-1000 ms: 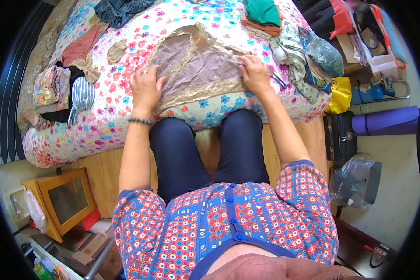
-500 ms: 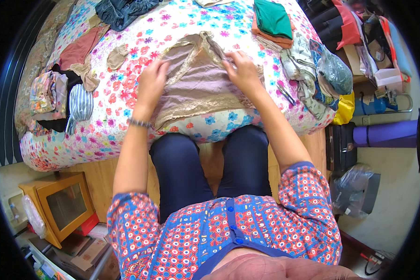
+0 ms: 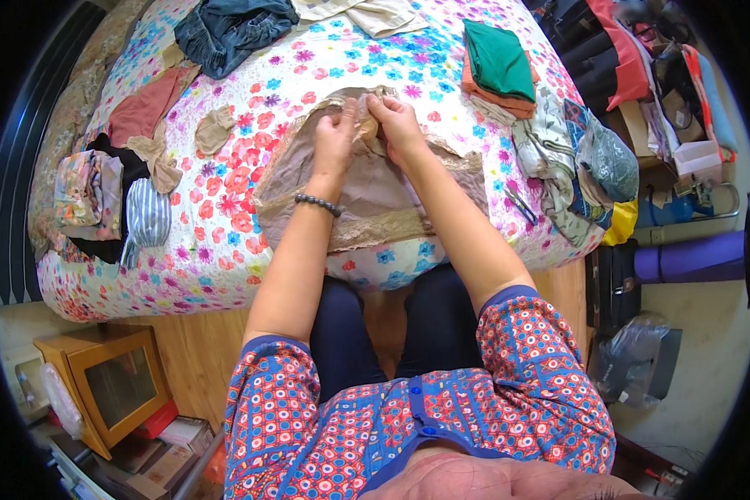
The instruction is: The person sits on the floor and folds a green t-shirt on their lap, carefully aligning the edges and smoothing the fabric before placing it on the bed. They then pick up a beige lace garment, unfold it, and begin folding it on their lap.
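Note:
A thin mauve garment with beige lace trim (image 3: 375, 196) lies spread on the flowered bed in front of me, its wide lace hem toward the near edge. Both hands meet at its far end. My left hand (image 3: 335, 142), below a dark bead bracelet (image 3: 317, 204), is closed on the lace edge there. Beside it, my right hand (image 3: 397, 127) pinches the same lacy edge, thumb and fingers pressed together. My forearms cover part of the cloth's sides.
Blue denim (image 3: 233, 33) and beige cloth (image 3: 383, 17) lie at the far side. Folded green cloth (image 3: 498, 60) tops a stack on the right, near scissors-like metal tools (image 3: 521, 204). A striped grey cloth (image 3: 148, 210) and folded floral cloth (image 3: 82, 177) are left.
My hands have come together from the garment's two sides to the middle of its far edge. The garment's top has been drawn in there. The whole view has shifted slightly.

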`<state>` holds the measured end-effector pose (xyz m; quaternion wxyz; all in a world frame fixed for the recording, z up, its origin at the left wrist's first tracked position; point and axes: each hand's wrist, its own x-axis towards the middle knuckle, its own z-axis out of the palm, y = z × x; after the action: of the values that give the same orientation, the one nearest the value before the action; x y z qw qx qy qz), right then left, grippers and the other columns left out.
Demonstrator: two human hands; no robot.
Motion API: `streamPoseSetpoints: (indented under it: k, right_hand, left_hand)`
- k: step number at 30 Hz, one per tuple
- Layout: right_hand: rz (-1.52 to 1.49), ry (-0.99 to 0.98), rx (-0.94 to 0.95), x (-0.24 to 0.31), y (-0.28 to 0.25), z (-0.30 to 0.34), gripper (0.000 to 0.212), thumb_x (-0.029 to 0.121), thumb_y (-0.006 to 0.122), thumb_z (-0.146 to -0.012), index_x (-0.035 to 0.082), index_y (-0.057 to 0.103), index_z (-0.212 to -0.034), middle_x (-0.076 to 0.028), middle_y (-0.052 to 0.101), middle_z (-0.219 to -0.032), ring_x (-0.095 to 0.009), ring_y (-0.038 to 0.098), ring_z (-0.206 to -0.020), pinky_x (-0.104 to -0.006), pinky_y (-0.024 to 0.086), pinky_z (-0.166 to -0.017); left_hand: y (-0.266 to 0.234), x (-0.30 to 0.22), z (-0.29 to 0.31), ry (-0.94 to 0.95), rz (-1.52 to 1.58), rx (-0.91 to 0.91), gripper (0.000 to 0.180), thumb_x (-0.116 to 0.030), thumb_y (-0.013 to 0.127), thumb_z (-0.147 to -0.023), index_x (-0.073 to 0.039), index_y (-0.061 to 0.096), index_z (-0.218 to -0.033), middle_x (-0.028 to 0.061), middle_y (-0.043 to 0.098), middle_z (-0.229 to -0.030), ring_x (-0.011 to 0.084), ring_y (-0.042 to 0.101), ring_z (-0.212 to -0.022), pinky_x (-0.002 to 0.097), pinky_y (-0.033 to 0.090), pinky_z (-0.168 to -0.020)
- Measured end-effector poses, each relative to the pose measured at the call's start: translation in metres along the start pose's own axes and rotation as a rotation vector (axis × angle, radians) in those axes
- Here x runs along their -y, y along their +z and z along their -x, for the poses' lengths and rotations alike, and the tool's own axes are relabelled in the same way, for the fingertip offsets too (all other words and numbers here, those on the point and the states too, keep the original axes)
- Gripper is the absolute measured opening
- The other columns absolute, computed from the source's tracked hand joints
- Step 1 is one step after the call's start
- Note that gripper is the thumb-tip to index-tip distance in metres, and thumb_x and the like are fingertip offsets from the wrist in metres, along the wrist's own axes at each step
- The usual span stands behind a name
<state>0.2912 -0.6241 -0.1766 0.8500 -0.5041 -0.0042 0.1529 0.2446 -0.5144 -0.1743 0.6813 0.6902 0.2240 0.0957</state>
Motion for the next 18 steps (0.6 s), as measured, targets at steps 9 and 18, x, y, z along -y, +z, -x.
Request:
streamPoseSetpoints:
  k: [9,18]
  right_hand:
    - [0.85,-0.497,-0.126,-0.018,0.017,0.01,0.045,0.035,0.056,-0.094,-0.002,0.063,-0.068,-0.025,0.06,-0.065,-0.037,0.061,-0.059,-0.0442,0.046,-0.058]
    - [1.176,-0.572,-0.076,-0.017,0.029,0.024,0.052,0.034,0.043,-0.097,-0.004,0.062,-0.068,-0.028,0.06,-0.07,-0.045,0.06,-0.067,-0.0495,0.047,-0.065]
  left_hand:
    - [0.014,0.014,-0.011,0.237,0.269,0.05,0.034,-0.026,0.048,-0.103,0.001,0.065,-0.091,-0.0013,0.061,-0.075,0.0068,0.052,-0.068,0.0257,0.045,-0.061]
    - [0.002,0.019,-0.012,0.195,0.237,0.059,0.04,-0.027,0.046,-0.103,0.001,0.062,-0.08,0.0031,0.061,-0.069,0.0099,0.05,-0.061,0.0313,0.044,-0.057]
